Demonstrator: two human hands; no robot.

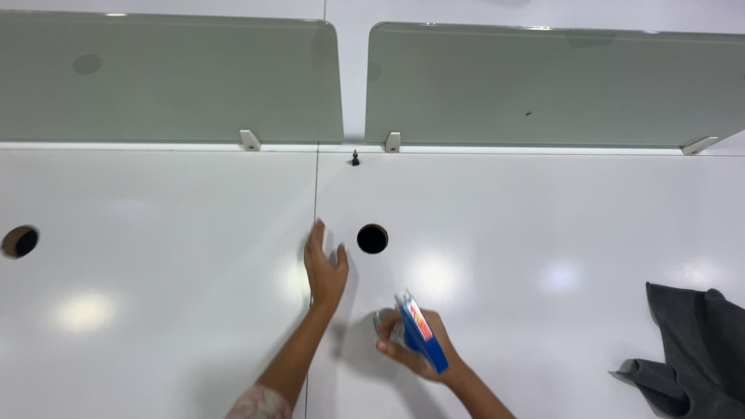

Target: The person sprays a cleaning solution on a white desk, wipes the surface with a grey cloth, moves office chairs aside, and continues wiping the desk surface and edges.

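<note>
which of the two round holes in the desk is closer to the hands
The round hole just right of the desk seam, beside the left hand and above the right hand. The other hole sits far off at the left edge.

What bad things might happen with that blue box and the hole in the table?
The right hand grips the blue box at a tilt above the white table, so it might slip. The round hole is close by; something small could roll in. The left hand rests flat nearby and might get bumped.
</note>
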